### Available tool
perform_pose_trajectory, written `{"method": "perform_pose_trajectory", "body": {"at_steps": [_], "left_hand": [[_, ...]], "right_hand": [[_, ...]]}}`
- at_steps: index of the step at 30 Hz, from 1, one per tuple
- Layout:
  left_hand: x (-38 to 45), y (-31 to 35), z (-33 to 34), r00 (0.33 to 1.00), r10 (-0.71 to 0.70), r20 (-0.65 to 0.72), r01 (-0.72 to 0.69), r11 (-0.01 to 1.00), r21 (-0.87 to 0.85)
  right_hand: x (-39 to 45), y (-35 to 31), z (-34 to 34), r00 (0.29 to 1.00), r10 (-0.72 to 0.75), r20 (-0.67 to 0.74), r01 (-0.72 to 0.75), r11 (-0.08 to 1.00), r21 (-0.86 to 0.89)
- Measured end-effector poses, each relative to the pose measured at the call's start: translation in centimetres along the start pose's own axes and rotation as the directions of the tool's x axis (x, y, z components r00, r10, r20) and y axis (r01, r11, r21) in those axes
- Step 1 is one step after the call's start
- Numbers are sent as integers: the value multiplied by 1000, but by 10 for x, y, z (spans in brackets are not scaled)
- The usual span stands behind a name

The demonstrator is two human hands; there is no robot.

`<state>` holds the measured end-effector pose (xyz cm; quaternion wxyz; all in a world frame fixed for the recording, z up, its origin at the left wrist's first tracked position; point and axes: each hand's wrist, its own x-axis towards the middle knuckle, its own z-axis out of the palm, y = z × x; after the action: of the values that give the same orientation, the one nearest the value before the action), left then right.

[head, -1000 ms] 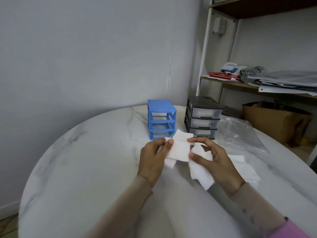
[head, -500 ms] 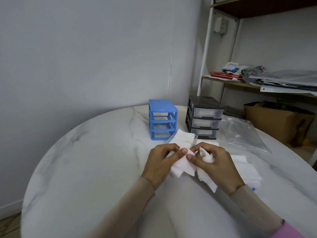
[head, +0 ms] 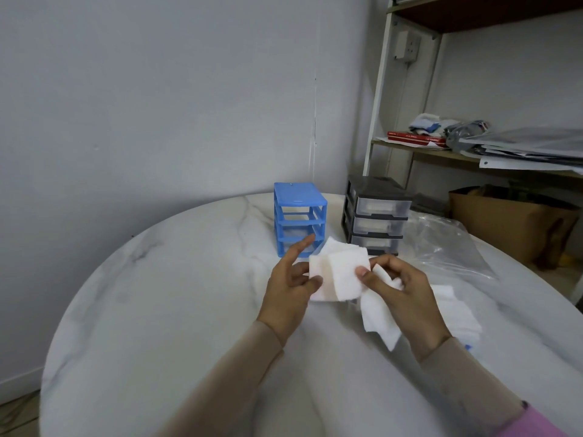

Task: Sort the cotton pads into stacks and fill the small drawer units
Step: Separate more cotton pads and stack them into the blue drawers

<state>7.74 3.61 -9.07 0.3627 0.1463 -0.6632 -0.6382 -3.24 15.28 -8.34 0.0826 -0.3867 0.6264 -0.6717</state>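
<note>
In front of the blue drawer unit [head: 299,217], my left hand [head: 291,283] and right hand [head: 399,290] pinch cotton pads [head: 339,271], squaring a stack, I judge.

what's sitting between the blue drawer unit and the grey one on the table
Nothing: in the head view, bare marble table shows between the blue unit and grey unit.

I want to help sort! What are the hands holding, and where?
Both hold white cotton pads: left hand pinches the left edge, right hand the right edge, plus more pads.
</note>
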Motion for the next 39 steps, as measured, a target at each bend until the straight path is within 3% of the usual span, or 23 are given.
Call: {"method": "perform_pose_trajectory", "body": {"at_steps": [2,6,11,16,22,26,31,35,39], "left_hand": [[0,0,0,996,-86,20,88,988,-123],[0,-2,3,981,-188,54,195,965,-177],[-2,2,6,972,-219,88,232,955,-185],[-1,3,8,962,-264,73,274,935,-226],[-2,4,9,974,-219,64,228,945,-236],[-3,7,8,982,-184,-37,169,952,-255],[-1,1,0,964,-155,-217,114,976,-188],[-1,1,-1,983,-57,-174,53,998,-31],[-6,4,12,992,-117,-39,115,992,-51]], "right_hand": [[0,3,3,999,48,0,-48,998,36],[-2,8,5,998,62,-22,-62,998,-23],[-3,9,4,998,31,-59,-40,988,-148],[-3,9,4,998,21,-67,-33,984,-174],[-5,5,5,999,12,-53,-21,986,-166],[-5,0,6,998,49,-31,-51,997,-53],[-4,-7,7,981,192,16,-191,958,213],[-5,-12,5,981,190,49,-196,940,280],[-9,-15,7,973,165,162,-212,915,344]]}}
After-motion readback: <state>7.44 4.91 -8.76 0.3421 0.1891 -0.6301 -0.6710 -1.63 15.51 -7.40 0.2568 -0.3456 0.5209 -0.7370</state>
